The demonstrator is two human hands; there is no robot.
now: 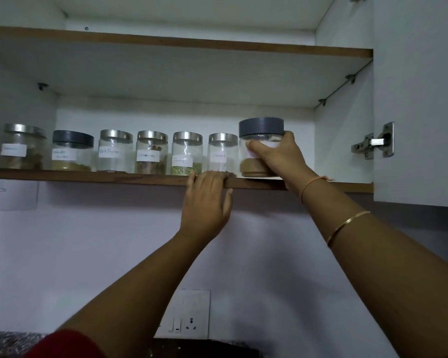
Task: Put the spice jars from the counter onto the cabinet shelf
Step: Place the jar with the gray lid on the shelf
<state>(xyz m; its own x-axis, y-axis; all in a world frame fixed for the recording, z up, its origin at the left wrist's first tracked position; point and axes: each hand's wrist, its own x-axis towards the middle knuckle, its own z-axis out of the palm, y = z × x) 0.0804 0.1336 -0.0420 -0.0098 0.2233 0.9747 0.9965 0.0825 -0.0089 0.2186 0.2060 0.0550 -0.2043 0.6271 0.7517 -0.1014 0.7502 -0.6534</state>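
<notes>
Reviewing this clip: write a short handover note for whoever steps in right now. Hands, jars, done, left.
Right hand: gripping the dark-lidded jar at the right end of the row, on or just above the shelf; contact unclear.
Left hand: empty, fingers resting on the shelf's front edge.
Done: six jars already stand in a row, including the fennel jar and cloves jar.
Left: set the held jar down and let go. The counter is mostly out of view, so check for more jars.
</notes>
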